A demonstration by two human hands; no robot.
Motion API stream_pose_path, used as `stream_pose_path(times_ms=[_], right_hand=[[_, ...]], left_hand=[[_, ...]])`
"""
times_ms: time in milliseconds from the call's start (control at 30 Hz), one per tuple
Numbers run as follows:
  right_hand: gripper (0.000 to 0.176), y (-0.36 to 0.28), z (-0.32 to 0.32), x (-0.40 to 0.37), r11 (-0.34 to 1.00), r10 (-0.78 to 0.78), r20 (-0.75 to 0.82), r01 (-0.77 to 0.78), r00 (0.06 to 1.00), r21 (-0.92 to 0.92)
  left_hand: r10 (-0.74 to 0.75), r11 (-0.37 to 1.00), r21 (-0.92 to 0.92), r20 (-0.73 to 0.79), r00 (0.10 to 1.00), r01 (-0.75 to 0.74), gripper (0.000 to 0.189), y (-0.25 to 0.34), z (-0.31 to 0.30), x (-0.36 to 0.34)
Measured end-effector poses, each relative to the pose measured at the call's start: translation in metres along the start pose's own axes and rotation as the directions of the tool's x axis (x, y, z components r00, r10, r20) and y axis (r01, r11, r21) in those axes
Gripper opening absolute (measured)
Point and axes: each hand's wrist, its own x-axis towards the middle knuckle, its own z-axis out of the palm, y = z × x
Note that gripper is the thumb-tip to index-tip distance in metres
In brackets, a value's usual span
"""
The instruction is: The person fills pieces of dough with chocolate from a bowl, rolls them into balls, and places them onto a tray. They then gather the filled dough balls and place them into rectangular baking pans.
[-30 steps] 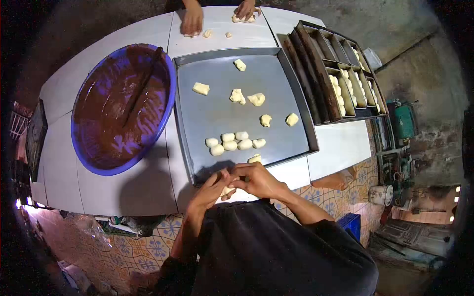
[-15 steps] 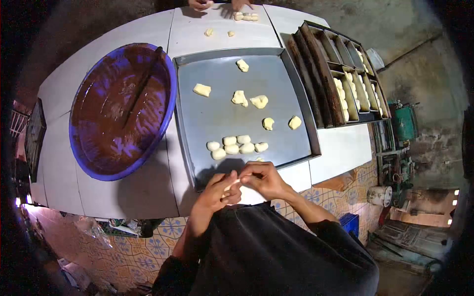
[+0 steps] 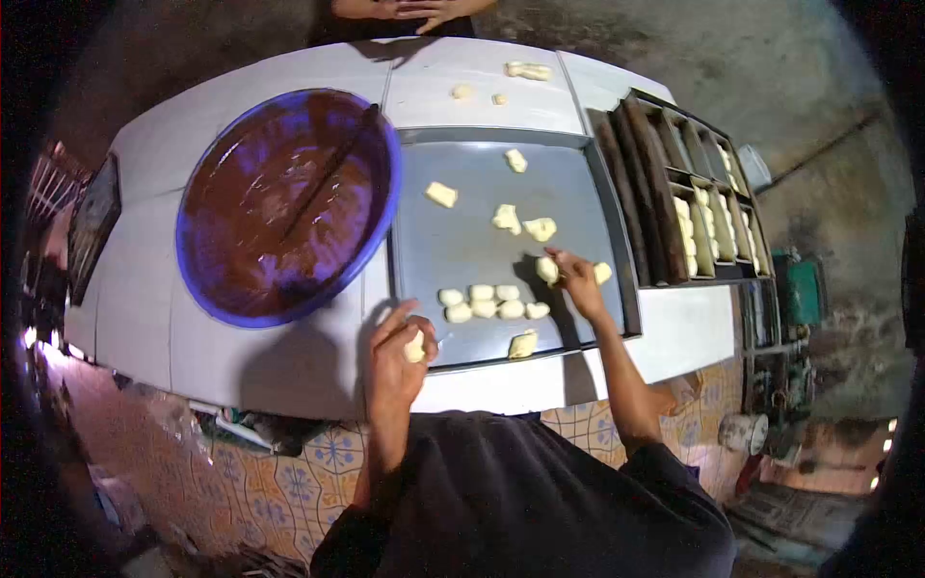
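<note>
My left hand (image 3: 393, 356) is at the tray's front left corner, its fingers curled around a small piece of pale dough (image 3: 414, 348). My right hand (image 3: 580, 286) reaches over the right part of the grey metal tray (image 3: 462, 255), fingertips closed on a lump of dough (image 3: 546, 270). Another lump (image 3: 603, 274) lies just right of that hand. Several smooth dough balls (image 3: 484, 309) sit in two rows toward the tray's front. Rough pieces are scattered behind them, and one more dough piece (image 3: 523, 344) lies by the front edge.
A large purple basin (image 3: 183, 236) coated with brown stuff stands left of the tray, a dark stick (image 3: 332, 173) leaning in it. To the right, dark metal loaf tins (image 3: 665, 183) hold dough balls. Across the white table (image 3: 434, 87), another person's hands (image 3: 414, 10) are near several dough pieces.
My hands were together at the tray's front edge and have parted. My right hand has moved forward and right onto a dough lump. The other person's hands have drawn back from the table.
</note>
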Motion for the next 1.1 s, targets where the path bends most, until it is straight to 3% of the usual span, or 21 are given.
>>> stream_pose_path(times_ms=[33, 67, 100, 133, 233, 300, 367, 433, 467, 500, 567, 633, 767, 800, 833, 867, 900, 967, 1000, 1033, 1100], right_hand=[[0.040, 0.002, -0.005, 0.002, 0.990, 0.085, 0.045, -0.089, 0.995, 0.111], [0.045, 0.012, -0.008, 0.003, 0.941, -0.077, -0.073, 0.048, 0.994, -0.336], [0.051, 0.020, -0.006, 0.007, 0.680, -0.280, -0.105, 0.120, 0.954, -0.724], [0.054, -0.022, 0.008, -0.010, 0.564, -0.322, -0.146, 0.066, 0.935, -0.823], [0.049, -0.102, 0.052, -0.052, 0.919, -0.237, 0.018, 0.230, 0.971, -0.319], [0.039, -0.117, 0.103, -0.085, 0.752, -0.576, 0.295, 0.635, 0.763, -0.176], [0.034, -0.147, 0.134, -0.106, 0.763, -0.511, 0.388, 0.613, 0.767, -0.204], [0.034, -0.145, 0.144, -0.106, 0.889, -0.417, 0.280, 0.452, 0.865, -0.073], [0.035, -0.145, 0.147, -0.103, 0.958, -0.287, 0.192, 0.277, 0.939, 0.074], [0.029, -0.150, 0.148, -0.100, 0.947, -0.313, 0.109, 0.302, 0.944, 0.105], [0.024, -0.176, 0.151, -0.104, 0.937, -0.291, 0.099, 0.263, 0.952, 0.230], [0.026, -0.168, 0.159, -0.102, 0.895, -0.440, 0.213, 0.446, 0.873, 0.019], [0.033, -0.174, 0.164, -0.074, 0.876, -0.474, 0.240, 0.428, 0.847, 0.223], [0.038, -0.176, 0.166, -0.068, 0.761, -0.610, 0.293, 0.647, 0.736, -0.044], [0.038, -0.177, 0.172, -0.070, 0.768, -0.608, 0.472, 0.624, 0.638, 0.146], [0.041, -0.164, 0.181, -0.067, 0.783, -0.601, 0.491, 0.590, 0.631, 0.199], [0.044, -0.159, 0.188, -0.064, 0.795, -0.593, 0.511, 0.554, 0.622, 0.248], [0.061, -0.153, 0.191, -0.057, 0.901, -0.416, 0.531, 0.256, 0.738, 0.351], [0.082, -0.153, 0.190, -0.050, 0.903, -0.368, 0.575, 0.135, 0.730, 0.408], [0.099, -0.134, 0.192, -0.042, 0.855, -0.383, 0.603, 0.022, 0.700, 0.518], [0.107, -0.127, 0.205, -0.033, 0.860, -0.433, 0.458, 0.202, 0.777, 0.469]], left_hand=[[-0.024, 0.977, -0.207, 0.126, 0.992, 0.050, 0.045, -0.010, -0.021, 0.001], [-0.053, 0.971, -0.226, 0.104, 0.993, 0.075, 0.051, -0.006, -0.012, -0.006], [-0.077, 0.964, -0.250, 0.085, 0.993, 0.096, 0.060, -0.002, 0.006, -0.008], [-0.072, 0.954, -0.288, 0.065, 0.995, 0.088, 0.072, 0.001, 0.016, -0.009], [-0.013, 0.993, -0.118, -0.009, 1.000, 0.011, 0.078, -0.002, 0.019, -0.007], [-0.004, 0.975, -0.223, 0.057, 0.998, 0.016, 0.081, -0.010, 0.025, -0.005], [-0.018, 0.960, -0.271, 0.197, 0.980, 0.072, 0.069, -0.006, 0.036, -0.014], [0.149, 0.986, -0.079, 0.025, 0.989, -0.146, 0.064, 0.002, 0.054, -0.026], [0.299, 0.925, 0.243, 0.007, 0.954, -0.292, 0.065, 0.005, 0.051, -0.030], [0.433, 0.749, 0.543, 0.034, 0.901, -0.380, 0.067, 0.009, 0.046, -0.034], [0.484, 0.551, 0.751, 0.068, 0.872, -0.364, 0.037, 0.014, 0.044, -0.042], [0.437, 0.751, 0.582, -0.084, 0.895, -0.312, 0.021, 0.004, 0.045, -0.048], [0.587, 0.613, 0.719, -0.136, 0.798, -0.328, 0.012, 0.002, 0.040, -0.041], [0.475, 0.816, 0.450, -0.163, 0.865, -0.364, 0.011, 0.002, 0.038, -0.038], [0.359, 0.930, 0.136, -0.142, 0.923, -0.341, 0.010, 0.004, 0.038, -0.036], [0.198, 0.951, -0.208, -0.147, 0.969, -0.226, 0.022, 0.011, 0.037, -0.036], [0.196, 0.951, -0.209, -0.153, 0.968, -0.226, 0.022, 0.014, 0.035, -0.036], [0.043, 0.757, -0.652, 0.004, 0.999, -0.030, 0.060, 0.017, 0.031, -0.035], [0.228, 0.697, -0.708, 0.371, 0.900, 0.115, 0.095, 0.027, 0.029, -0.026], [0.157, 0.847, -0.531, 0.288, 0.945, 0.021, 0.108, 0.057, 0.052, -0.027], [0.175, 0.968, -0.212, 0.193, 0.966, -0.133, 0.099, 0.090, 0.044, -0.003]])
